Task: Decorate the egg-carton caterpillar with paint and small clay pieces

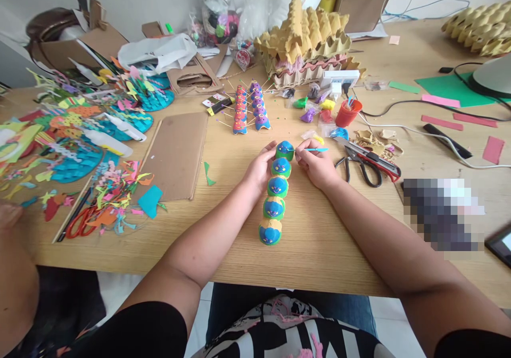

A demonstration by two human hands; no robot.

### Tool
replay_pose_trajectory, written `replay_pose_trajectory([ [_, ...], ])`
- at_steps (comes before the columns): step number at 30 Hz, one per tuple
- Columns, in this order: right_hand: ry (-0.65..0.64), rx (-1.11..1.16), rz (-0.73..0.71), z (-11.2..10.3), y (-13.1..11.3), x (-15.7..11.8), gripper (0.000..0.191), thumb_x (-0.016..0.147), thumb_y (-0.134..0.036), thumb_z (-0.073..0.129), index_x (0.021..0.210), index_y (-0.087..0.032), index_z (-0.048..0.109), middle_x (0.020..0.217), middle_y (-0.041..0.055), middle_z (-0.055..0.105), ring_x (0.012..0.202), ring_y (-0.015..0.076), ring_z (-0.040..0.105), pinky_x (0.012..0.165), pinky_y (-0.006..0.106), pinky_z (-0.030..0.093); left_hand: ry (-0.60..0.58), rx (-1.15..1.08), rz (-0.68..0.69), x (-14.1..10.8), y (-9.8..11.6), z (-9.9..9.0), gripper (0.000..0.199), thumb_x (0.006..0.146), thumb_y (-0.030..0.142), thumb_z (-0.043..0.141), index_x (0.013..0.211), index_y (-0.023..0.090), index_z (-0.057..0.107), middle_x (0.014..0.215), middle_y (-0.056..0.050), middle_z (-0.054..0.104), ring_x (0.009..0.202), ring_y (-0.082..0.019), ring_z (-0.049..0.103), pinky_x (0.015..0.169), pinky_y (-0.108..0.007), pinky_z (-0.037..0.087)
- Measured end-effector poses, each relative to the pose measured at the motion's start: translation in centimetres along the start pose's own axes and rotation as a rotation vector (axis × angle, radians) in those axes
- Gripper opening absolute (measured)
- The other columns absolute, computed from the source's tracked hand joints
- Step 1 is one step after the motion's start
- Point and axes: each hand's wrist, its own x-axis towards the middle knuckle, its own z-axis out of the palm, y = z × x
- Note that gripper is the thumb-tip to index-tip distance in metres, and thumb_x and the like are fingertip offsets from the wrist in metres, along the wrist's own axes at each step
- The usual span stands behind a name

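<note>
Strip (277, 186) of five bumps lies on the table (223, 262) between the hands, blue over green with yellowish gaps and small pale face marks on several. The left hand (261, 165) curls beside the far bump, its grip unclear; the right hand (315, 164) pinches a blue stick (319, 149), tip apparently at that bump.
</note>
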Motion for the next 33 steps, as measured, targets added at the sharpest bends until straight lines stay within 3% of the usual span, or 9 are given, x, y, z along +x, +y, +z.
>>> replay_pose_trajectory([
  [6,0.002,-0.026,0.014,-0.01,-0.04,-0.02,0.037,0.08,-0.051,0.084,0.082,-0.024,0.059,0.065,-0.0055,0.055,0.051,0.0073,0.033,0.051,0.027,0.018,-0.01,-0.001,-0.003,-0.14,0.01,0.11,0.019,0.096,0.01,0.061,0.113,0.02,0.062,0.079,0.002,0.073,0.06,-0.011,0.068,0.061,-0.023,0.048],
  [11,0.008,0.021,0.018,0.02,-0.05,0.05,0.033,0.079,-0.044,0.084,0.079,-0.024,0.058,0.064,-0.0051,0.055,0.053,0.0078,0.035,0.053,0.026,0.021,0.0,-0.003,-0.007,-0.12,0.09,0.14,0.021,0.097,0.009,0.057,0.114,0.019,0.062,0.079,0.002,0.074,0.059,-0.01,0.068,0.059,-0.023,0.048],
  [18,0.036,0.005,0.03,0.33,-0.3,0.05,0.035,0.077,-0.045,0.084,0.079,-0.024,0.057,0.062,-0.0059,0.053,0.05,0.0073,0.032,0.052,0.027,0.018,0.011,0.006,-0.007,0.0,0.04,0.1,0.027,0.095,0.01,0.062,0.12,0.02,0.063,0.082,0.002,0.075,0.063,-0.011,0.069,0.068,-0.024,0.053],
  [25,0.038,0.031,0.03,0.51,-0.56,-0.07,0.03,0.076,-0.04,0.083,0.077,-0.023,0.058,0.062,-0.0062,0.053,0.05,0.0068,0.033,0.052,0.027,0.018,0.003,-0.002,-0.002,-0.1,0.11,0.12,0.019,0.096,0.008,0.058,0.111,0.019,0.062,0.08,0.002,0.074,0.061,-0.01,0.068,0.061,-0.022,0.049],
  [33,0.042,0.031,0.034,0.47,-0.56,0.03,0.031,0.074,-0.041,0.082,0.077,-0.024,0.057,0.061,-0.006,0.053,0.051,0.0074,0.032,0.053,0.028,0.018,0.008,0.009,-0.005,-0.04,-0.02,0.01,0.021,0.096,0.01,0.06,0.114,0.02,0.064,0.082,0.001,0.074,0.062,-0.011,0.067,0.068,-0.025,0.051],
])
